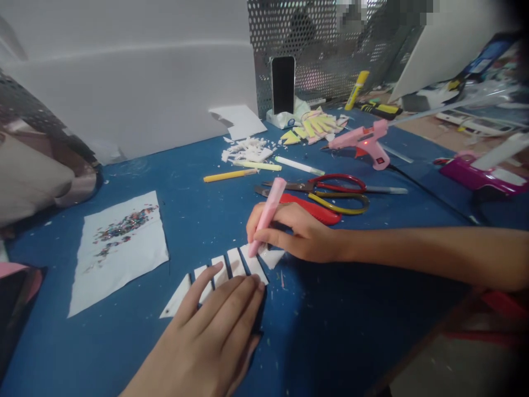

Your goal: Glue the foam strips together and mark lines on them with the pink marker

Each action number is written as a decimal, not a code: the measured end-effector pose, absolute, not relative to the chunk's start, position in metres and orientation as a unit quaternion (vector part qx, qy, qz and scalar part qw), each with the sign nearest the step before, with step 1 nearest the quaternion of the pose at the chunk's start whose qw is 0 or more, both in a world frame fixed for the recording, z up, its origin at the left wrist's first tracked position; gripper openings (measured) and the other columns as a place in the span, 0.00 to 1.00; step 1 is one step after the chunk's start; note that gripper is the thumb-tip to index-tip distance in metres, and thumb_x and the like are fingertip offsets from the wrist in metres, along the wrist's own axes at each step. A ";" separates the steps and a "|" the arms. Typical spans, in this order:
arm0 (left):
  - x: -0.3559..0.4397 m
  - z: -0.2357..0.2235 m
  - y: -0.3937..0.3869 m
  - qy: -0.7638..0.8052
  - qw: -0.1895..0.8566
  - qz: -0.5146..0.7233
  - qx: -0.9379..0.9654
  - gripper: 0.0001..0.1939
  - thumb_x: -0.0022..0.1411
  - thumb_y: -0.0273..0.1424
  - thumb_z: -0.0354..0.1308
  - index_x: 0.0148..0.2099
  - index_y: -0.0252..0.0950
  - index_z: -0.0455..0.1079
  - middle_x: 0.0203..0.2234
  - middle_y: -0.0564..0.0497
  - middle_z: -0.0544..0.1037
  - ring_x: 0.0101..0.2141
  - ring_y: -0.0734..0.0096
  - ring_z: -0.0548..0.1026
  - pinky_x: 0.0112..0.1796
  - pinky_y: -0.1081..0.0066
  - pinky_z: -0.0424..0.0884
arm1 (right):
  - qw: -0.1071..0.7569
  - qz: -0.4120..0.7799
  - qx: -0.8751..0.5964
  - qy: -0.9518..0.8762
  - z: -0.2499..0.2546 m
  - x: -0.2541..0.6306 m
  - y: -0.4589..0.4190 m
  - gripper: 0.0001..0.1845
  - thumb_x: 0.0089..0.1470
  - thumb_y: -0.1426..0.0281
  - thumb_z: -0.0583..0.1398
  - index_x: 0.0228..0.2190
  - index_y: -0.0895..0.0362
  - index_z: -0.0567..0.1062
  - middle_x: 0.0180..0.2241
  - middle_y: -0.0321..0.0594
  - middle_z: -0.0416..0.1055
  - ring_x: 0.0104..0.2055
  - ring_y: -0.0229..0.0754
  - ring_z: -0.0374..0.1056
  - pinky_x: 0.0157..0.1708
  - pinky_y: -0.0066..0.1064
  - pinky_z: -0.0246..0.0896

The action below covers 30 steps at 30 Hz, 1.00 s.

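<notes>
Pink stick [268, 212], in the head view: pinched between thumb and fingers of the right hand [300, 230], lower end touching or just over a white strip [255, 266] in a spaced row on the blue table [339, 320]. Could slip off the strip's edge onto the table, through a loose pinch or a hasty stroke. Might also shove that strip askew and close up a gap, if pressed hard against too light a hold from the left hand [215, 325]. Palm down there over the row's near side, outer finger splayed, the rest close together, with nothing visibly pinched; cannot tell about anything under the palm. Pointing lower end down, toward the wearer and to the left; long axis slanting up and away to the right. Under it, a strip with its long axis from far left to near right, crosswise to the row.
</notes>
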<state>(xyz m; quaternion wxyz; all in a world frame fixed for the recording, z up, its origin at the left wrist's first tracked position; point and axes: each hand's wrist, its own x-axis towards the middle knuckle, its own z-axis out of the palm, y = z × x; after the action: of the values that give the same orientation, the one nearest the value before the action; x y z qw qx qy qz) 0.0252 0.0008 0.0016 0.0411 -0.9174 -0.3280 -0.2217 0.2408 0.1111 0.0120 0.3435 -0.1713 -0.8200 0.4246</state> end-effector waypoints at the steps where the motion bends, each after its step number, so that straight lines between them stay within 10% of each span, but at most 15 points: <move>1: 0.025 0.002 0.001 -0.327 0.041 -0.220 -0.918 0.17 0.69 0.34 0.54 0.55 0.32 0.74 0.49 0.48 0.79 0.49 0.64 0.75 0.66 0.60 0.47 | 0.349 0.426 -0.167 -0.818 0.012 0.241 0.111 0.13 0.64 0.73 0.56 0.28 0.62 0.75 0.35 0.39 0.71 0.37 0.34 0.68 0.41 0.27 0.64; 21: 0.025 0.000 0.002 -0.324 0.054 -0.237 -0.914 0.16 0.69 0.32 0.55 0.55 0.32 0.73 0.49 0.48 0.80 0.49 0.65 0.76 0.66 0.59 0.47 | 0.258 0.218 -0.088 -0.937 0.012 0.238 0.110 0.07 0.64 0.71 0.56 0.33 0.58 0.71 0.30 0.37 0.71 0.35 0.39 0.61 0.41 0.33 0.56; 30: 0.024 0.002 0.001 -0.325 0.038 -0.218 -0.919 0.17 0.68 0.33 0.55 0.56 0.32 0.73 0.50 0.48 0.79 0.49 0.64 0.75 0.65 0.59 0.47 | 0.337 0.503 -0.255 -0.754 0.011 0.241 0.114 0.12 0.64 0.66 0.57 0.33 0.61 0.74 0.33 0.38 0.72 0.32 0.34 0.67 0.32 0.26 0.63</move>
<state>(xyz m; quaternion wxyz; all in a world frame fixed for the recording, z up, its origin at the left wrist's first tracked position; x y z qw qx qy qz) 0.0238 0.0014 0.0022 0.0379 -0.9195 -0.3249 -0.2182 0.2412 0.1136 0.0113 0.3374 -0.2554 -0.7537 0.5029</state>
